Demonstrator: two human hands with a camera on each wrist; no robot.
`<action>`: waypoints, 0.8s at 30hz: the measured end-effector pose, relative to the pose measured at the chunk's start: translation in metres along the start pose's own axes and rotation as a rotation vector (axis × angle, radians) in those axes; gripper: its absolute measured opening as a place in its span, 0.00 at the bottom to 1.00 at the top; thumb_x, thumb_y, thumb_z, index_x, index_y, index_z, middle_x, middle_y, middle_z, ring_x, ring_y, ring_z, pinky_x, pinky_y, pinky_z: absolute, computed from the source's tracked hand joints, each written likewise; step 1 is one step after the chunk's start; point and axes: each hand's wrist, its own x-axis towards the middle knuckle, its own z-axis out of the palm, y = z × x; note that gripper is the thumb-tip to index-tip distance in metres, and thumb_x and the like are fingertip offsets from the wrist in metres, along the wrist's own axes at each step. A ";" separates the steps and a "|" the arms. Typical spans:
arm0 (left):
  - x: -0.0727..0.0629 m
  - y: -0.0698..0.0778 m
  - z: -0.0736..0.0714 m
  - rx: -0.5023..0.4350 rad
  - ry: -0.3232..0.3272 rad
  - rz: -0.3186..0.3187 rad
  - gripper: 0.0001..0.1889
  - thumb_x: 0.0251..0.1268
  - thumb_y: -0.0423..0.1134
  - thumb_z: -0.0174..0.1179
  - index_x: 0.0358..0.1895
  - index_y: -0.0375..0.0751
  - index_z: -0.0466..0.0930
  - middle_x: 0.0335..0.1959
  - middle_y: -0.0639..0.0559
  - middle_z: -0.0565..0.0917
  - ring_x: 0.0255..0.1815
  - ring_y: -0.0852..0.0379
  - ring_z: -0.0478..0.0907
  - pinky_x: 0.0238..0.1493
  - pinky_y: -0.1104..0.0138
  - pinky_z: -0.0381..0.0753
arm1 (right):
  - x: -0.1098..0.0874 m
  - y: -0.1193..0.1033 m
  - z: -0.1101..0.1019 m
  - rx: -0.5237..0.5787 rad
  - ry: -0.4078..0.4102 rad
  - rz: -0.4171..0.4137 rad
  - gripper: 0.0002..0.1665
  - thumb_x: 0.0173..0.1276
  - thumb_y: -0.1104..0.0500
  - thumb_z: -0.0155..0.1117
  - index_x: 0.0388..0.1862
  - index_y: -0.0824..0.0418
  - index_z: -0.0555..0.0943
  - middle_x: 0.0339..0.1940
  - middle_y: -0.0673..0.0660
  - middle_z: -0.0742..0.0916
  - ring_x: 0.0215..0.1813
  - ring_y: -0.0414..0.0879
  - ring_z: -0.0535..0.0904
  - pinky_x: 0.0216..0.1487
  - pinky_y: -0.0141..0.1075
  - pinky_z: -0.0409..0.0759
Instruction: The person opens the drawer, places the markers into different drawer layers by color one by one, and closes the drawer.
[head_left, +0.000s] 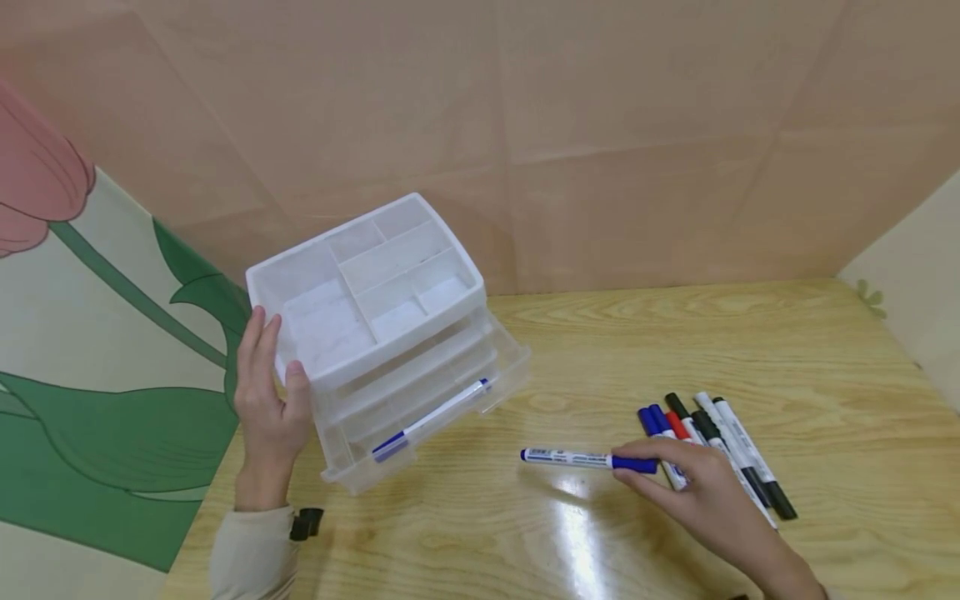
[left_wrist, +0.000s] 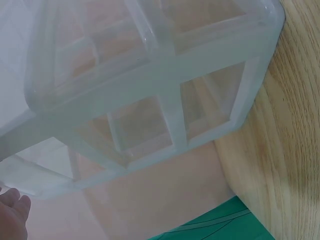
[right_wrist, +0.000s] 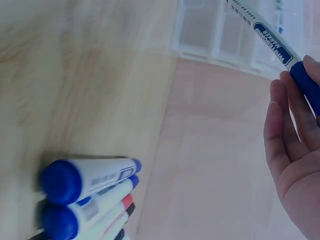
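A white plastic drawer organizer (head_left: 322, 367) with a divided top tray stands on the left. Its clear front drawer (head_left: 513, 367) is pulled out, and one blue-capped marker (head_left: 438, 415) lies inside. My left hand (head_left: 270, 400) rests against the organizer's left front corner, fingers fairly straight; fingertips also show at the edge of the left wrist view. Right of the drawer, my right hand (head_left: 697, 492) pinches a blue whiteboard marker (head_left: 570, 458) by its cap between thumb and fingers. The same marker (right_wrist: 272, 42) is held above the table in the right wrist view.
Several markers (head_left: 738, 442) with blue, red and black caps lie in a row just beyond my right hand. Behind the wooden table (head_left: 675, 333) rises a peach-coloured backdrop (head_left: 600, 167). A floral panel (head_left: 112, 333) borders the left side.
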 end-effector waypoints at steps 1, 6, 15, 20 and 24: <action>0.000 0.000 0.000 0.001 0.001 0.002 0.26 0.65 0.41 0.49 0.64 0.31 0.75 0.70 0.35 0.72 0.70 0.38 0.70 0.71 0.67 0.67 | 0.001 -0.002 0.000 0.007 0.001 0.014 0.25 0.43 0.70 0.79 0.40 0.50 0.88 0.36 0.46 0.91 0.41 0.29 0.85 0.40 0.17 0.75; 0.000 -0.001 0.000 0.001 0.008 0.004 0.26 0.65 0.40 0.49 0.63 0.31 0.75 0.69 0.36 0.72 0.70 0.39 0.71 0.69 0.69 0.68 | 0.012 -0.012 -0.004 0.017 -0.005 0.056 0.25 0.46 0.70 0.78 0.41 0.47 0.87 0.37 0.42 0.91 0.42 0.29 0.85 0.46 0.18 0.76; -0.001 0.001 -0.001 -0.004 -0.010 -0.007 0.26 0.65 0.39 0.49 0.64 0.31 0.75 0.70 0.36 0.72 0.70 0.39 0.70 0.69 0.56 0.71 | 0.032 -0.024 -0.006 0.094 -0.016 0.007 0.25 0.48 0.73 0.75 0.42 0.49 0.86 0.38 0.43 0.90 0.42 0.31 0.85 0.45 0.21 0.78; 0.000 0.001 0.000 -0.005 -0.017 -0.009 0.26 0.65 0.40 0.49 0.64 0.31 0.75 0.70 0.36 0.71 0.70 0.38 0.70 0.70 0.57 0.70 | 0.044 -0.024 -0.003 0.224 0.010 -0.105 0.24 0.49 0.76 0.73 0.43 0.57 0.86 0.39 0.49 0.91 0.44 0.33 0.86 0.47 0.22 0.79; 0.000 0.002 0.001 -0.007 -0.015 -0.011 0.26 0.65 0.40 0.49 0.64 0.31 0.74 0.70 0.36 0.71 0.70 0.38 0.70 0.72 0.63 0.67 | 0.054 -0.025 -0.001 0.273 0.048 -0.174 0.18 0.53 0.72 0.73 0.44 0.60 0.86 0.40 0.51 0.91 0.44 0.34 0.86 0.45 0.21 0.79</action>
